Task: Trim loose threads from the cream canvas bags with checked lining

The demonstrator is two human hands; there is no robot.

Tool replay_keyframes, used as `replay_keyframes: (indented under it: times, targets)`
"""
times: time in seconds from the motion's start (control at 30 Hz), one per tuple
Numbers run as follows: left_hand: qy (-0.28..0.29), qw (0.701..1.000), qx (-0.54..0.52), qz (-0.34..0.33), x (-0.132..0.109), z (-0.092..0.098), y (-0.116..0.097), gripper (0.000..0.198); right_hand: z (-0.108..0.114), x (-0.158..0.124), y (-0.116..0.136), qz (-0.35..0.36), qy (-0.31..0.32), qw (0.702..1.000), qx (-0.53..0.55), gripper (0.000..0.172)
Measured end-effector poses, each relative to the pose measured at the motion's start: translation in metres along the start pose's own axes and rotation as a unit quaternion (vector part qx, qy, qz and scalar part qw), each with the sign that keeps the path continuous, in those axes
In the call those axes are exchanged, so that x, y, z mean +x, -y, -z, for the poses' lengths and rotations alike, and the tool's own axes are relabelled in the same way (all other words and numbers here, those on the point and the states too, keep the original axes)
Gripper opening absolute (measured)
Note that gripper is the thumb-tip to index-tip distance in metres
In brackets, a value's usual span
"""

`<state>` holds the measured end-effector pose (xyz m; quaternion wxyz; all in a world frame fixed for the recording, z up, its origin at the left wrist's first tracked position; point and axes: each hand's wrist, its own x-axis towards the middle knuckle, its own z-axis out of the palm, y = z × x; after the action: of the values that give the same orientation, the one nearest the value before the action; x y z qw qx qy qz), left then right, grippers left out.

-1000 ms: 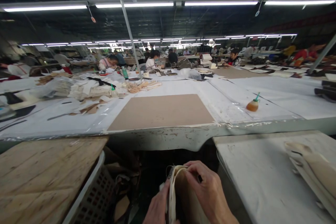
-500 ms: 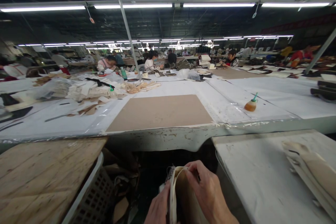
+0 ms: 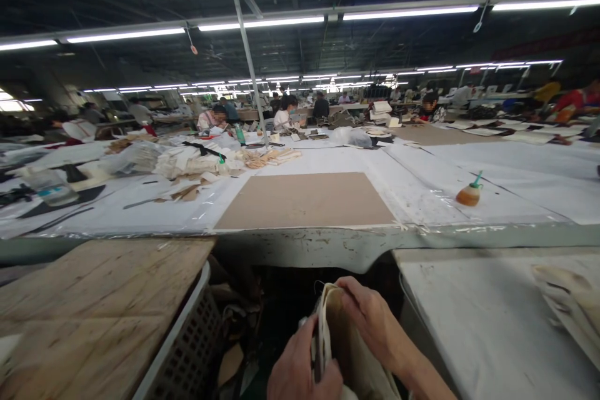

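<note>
A cream-coloured fabric piece, bag-like with an open top edge, is held upright low in front of me. My left hand grips its near left edge, with the thumb on the inner side and the fingers outside. My right hand pinches the far top corner of the same edge, fingers bent over the rim. A loose thread shows by that corner. The lower part of the fabric piece is cut off by the bottom of the view.
A brown board lies on the white worktable. A glue bottle stands to its right, fabric scraps to its left. Below are a plastic basket, a wooden board and a pale side table. People sit farther back.
The view has turned slightly left. My left hand has its thumb over the edge now, and my right hand has shifted its grip at the top corner.
</note>
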<state>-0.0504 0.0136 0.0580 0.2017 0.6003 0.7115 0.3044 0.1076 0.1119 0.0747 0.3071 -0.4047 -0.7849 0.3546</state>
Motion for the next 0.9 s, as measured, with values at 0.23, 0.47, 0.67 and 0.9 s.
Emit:
replay_keyframes:
  times: [0.23, 0.47, 0.67, 0.9]
  targets:
    - [0.174, 0.975, -0.139, -0.013, 0.026, 0.046, -0.024, 0.06, 0.016, 0.0, 0.006, -0.022, -0.009, 1.0, -0.01, 0.031]
    - [0.338, 0.914, -0.225, 0.001, 0.05, 0.102, -0.043, 0.051, 0.042, -0.017, 0.032, -0.08, -0.011, 0.997, -0.013, 0.037]
    - [0.351, 0.897, -0.266, 0.045, 0.045, 0.086, -0.019, 0.045, 0.02, -0.036, 0.002, -0.105, 0.006, 0.994, -0.025, 0.041]
    - [0.213, 0.959, -0.164, 0.084, 0.014, 0.076, -0.015, 0.023, 0.011, -0.038, -0.014, -0.094, -0.028, 0.994, -0.052, 0.04]
